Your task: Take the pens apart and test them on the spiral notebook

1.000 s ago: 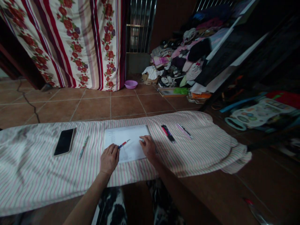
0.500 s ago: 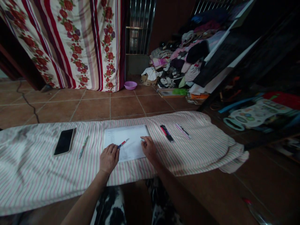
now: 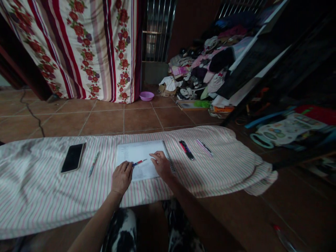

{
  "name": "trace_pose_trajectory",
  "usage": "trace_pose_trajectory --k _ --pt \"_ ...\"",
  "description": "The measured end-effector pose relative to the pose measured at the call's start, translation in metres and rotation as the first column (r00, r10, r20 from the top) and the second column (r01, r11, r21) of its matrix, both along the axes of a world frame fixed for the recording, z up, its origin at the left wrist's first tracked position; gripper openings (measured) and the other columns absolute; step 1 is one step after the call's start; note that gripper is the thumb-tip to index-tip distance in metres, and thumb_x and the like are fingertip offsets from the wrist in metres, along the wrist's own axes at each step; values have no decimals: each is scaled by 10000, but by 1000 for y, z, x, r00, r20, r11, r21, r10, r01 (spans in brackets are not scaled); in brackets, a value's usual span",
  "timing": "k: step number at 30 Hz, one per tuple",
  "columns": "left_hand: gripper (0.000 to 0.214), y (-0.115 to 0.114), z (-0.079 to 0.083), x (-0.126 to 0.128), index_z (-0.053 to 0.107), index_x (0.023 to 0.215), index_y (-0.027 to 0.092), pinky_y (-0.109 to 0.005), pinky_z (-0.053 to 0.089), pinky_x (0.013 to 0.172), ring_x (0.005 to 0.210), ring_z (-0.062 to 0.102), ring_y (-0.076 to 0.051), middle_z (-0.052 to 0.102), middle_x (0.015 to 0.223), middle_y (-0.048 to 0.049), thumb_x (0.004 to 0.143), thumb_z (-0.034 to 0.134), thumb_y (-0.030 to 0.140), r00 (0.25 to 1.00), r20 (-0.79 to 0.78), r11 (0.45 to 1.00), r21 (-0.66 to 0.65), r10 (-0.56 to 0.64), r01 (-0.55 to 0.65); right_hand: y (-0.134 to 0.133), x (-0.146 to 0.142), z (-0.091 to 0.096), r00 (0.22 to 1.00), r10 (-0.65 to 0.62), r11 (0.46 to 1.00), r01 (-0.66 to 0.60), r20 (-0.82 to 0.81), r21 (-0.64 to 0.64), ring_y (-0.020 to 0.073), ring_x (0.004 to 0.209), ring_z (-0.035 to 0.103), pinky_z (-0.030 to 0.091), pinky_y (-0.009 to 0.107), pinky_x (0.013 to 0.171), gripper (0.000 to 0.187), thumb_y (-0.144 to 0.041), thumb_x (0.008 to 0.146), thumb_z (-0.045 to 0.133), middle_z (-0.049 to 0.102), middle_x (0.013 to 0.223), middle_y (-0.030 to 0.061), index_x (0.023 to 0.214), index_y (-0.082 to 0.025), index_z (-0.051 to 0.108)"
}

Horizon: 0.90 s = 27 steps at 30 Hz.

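Observation:
A white spiral notebook (image 3: 139, 154) lies open on a pink-striped cloth (image 3: 47, 189) spread over the floor. My left hand (image 3: 121, 176) rests closed at the notebook's lower left corner and holds a red and blue pen (image 3: 139, 162) that points right across the page. My right hand (image 3: 161, 165) lies on the page's right half, fingers spread flat, its fingertips close to the pen's tip.
A black phone (image 3: 72, 158) and a pale pen (image 3: 93, 163) lie left of the notebook. Two pairs of pens (image 3: 186, 150) (image 3: 205, 147) lie to its right. A purple bowl (image 3: 146, 95), a floral curtain (image 3: 86, 49) and a clothes pile (image 3: 204, 70) stand beyond the tiled floor.
My right hand has slid left from the notebook's spiral edge onto the page, toward the pen. The pen has tilted flatter. My left hand has stayed put.

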<state>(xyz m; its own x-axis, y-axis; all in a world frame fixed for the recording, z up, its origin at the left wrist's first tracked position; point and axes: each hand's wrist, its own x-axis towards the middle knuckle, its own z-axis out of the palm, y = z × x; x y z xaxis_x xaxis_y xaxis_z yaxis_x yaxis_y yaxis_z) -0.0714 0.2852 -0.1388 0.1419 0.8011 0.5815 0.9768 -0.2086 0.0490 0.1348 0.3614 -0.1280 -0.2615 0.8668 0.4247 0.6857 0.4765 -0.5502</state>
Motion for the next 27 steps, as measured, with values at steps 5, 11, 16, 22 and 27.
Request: trace_pose_trajectory --k 5,11,16,22,27 --pt "257 -1 -4 0 601 1087 167 -331 457 791 984 584 -225 668 1012 -88 871 485 243 1000 -31 1000 -3 1 -1 -8 0 0 998 14 1000 -12 66 -22 162 836 573 493 283 757 257 -207 834 534 551 979 75 1065 -224 644" --pt "250 -5 -2 3 615 1071 171 -334 459 785 991 586 -226 669 1017 -92 869 487 247 1000 -31 1000 -7 1 -2 -14 -5 -3 994 56 998 -53 96 -29 158 838 564 491 267 739 246 -202 810 583 558 982 66 1045 -226 652" --pt "250 -6 -1 3 616 1070 168 -337 463 789 996 586 -225 669 1017 -91 869 485 238 1000 -15 1000 -15 7 -7 -10 -11 -2 990 70 997 -66 121 -35 151 825 565 486 260 720 181 -183 810 578 566 1011 63 949 -227 686" --pt "258 -5 -4 2 608 1085 167 -340 460 806 1007 579 -229 666 1027 -90 873 478 238 1000 -15 1000 -27 6 -6 -9 -14 3 979 115 993 -109 167 -48 150 831 569 475 249 728 196 -154 799 580 567 1036 69 951 -217 687" --pt "251 -5 -1 3 610 1072 160 -342 463 800 1002 580 -227 668 1018 -91 872 478 237 1000 -8 999 -32 9 -9 -7 -16 5 973 124 992 -114 192 -63 150 846 566 464 237 730 180 -164 830 533 575 1057 68 894 -216 693"
